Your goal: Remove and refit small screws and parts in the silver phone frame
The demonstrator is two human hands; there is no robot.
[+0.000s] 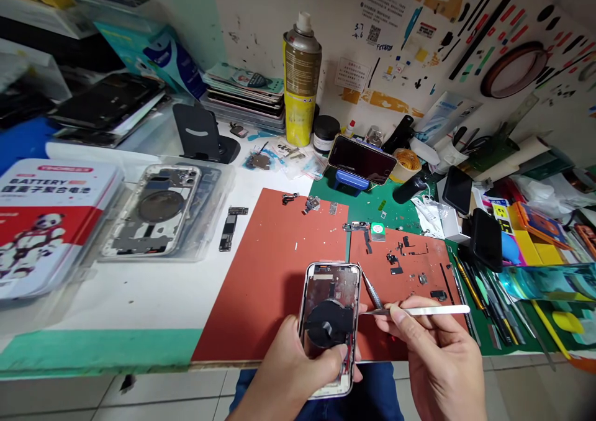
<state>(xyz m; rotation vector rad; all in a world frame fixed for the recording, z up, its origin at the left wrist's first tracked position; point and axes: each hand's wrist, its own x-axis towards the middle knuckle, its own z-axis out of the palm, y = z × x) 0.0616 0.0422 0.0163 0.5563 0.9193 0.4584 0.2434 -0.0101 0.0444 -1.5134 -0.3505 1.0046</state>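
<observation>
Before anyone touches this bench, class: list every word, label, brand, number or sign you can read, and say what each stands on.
"BATTERY": on the white and red box.
"3.7" over "4.6", handwritten: on the wall sheet, beside a QR code.
Chinese characters below "BATTERY": too blurred to read with confidence.
Label on the spray can: too small to read.

Room for the right hand (431, 353) over the red mat (265, 278) — screwdrivers (484, 309) block rightward.

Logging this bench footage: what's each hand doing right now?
Left hand: closed, gripping a silver opened phone housing.
Right hand: closed, pinching a slim white-handled metal tool.
</observation>
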